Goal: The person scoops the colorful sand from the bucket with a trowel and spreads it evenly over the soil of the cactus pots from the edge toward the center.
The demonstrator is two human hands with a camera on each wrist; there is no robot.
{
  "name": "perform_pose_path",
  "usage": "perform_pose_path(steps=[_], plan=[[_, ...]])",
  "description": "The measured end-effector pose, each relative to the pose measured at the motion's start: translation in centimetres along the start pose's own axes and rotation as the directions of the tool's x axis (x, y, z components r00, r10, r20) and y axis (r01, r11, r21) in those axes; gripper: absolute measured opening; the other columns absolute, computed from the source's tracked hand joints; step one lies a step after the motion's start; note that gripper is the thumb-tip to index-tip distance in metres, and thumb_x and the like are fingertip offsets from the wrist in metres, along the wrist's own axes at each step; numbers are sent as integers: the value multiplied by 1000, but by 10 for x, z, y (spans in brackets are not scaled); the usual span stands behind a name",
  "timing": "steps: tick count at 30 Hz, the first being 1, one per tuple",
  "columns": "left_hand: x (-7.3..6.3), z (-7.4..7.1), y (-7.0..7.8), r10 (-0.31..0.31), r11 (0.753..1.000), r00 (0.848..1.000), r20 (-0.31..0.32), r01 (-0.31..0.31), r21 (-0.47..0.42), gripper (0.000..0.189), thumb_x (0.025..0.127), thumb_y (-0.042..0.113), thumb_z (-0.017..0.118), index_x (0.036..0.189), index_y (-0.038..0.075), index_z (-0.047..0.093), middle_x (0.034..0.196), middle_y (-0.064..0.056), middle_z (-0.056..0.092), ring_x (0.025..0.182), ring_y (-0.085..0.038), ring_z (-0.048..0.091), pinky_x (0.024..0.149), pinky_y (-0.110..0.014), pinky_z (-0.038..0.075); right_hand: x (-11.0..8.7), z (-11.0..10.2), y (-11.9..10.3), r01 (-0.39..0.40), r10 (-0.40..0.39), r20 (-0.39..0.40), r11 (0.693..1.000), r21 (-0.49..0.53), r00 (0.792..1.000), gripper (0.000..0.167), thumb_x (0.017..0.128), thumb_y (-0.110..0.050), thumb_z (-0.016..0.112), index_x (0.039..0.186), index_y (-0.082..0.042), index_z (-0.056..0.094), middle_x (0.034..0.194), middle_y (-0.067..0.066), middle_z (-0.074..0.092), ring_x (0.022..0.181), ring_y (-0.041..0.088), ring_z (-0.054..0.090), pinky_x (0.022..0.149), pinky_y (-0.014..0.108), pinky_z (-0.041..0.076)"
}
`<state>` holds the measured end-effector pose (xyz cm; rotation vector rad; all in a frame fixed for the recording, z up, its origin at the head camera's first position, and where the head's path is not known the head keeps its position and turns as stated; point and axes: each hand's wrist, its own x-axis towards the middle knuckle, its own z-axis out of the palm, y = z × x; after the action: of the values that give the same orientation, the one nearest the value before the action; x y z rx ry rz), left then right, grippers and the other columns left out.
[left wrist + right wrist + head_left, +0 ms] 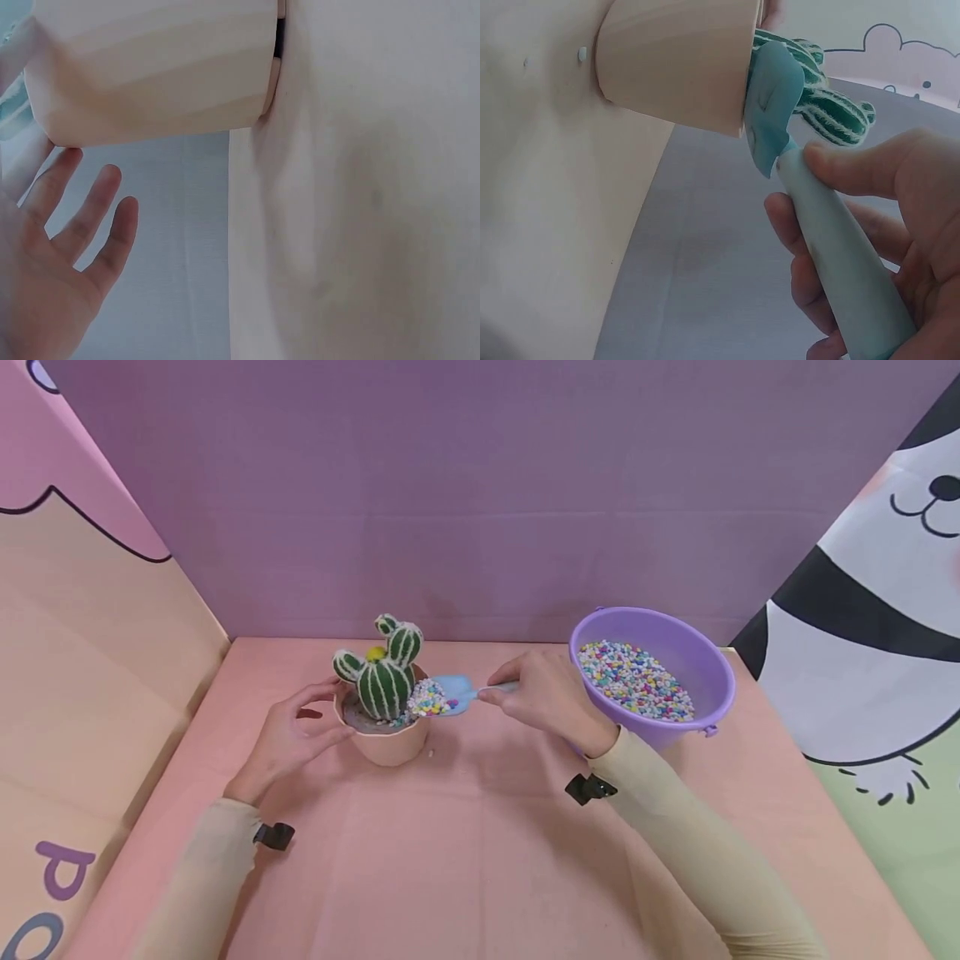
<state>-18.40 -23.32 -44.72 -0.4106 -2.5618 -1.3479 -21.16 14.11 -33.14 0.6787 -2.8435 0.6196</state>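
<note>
A green striped artificial cactus (385,688) with a yellow flower stands in a peach flower pot (390,747). My left hand (288,732) holds the pot's left rim between thumb and index finger; the other fingers (94,202) spread loosely beside it. In my right hand (551,697) is a small blue shovel (453,693), gripped by its pale handle (840,255). Colourful pebbles (427,697) fill the front of its blade, which is over the pot's right rim. Some small bits of colour lie on the grey filling at the cactus base.
Behind my right hand, a purple bucket (712,675) holds many multicoloured pebbles (636,683). One loose pebble (431,752) lies on the pink tabletop (420,860) by the pot. A purple backdrop (480,510) rises at the rear, with printed panels on both sides.
</note>
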Motion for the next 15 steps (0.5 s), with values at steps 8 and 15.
perform_pose_path(steps=[8,15], plan=[[1,4,2,-8,1000,1000,-16,8,-21,54,83,11,91,131,0,68,156,-17,59,141,-38,57,92,-13,48,1,-3,-3,13,-13,-2,996,-87,1000,24,88,-46,81,100,-26,88,90,-10,83,88,19,75,78,38,50],[0,8,4,-23,999,999,-22,22,-46,49,82,12,92,123,1,67,155,-18,60,142,-38,56,92,-17,49,3,-5,-8,-13,16,39,997,-75,999,27,90,-45,80,103,-24,88,94,-8,83,91,18,75,80,38,52]])
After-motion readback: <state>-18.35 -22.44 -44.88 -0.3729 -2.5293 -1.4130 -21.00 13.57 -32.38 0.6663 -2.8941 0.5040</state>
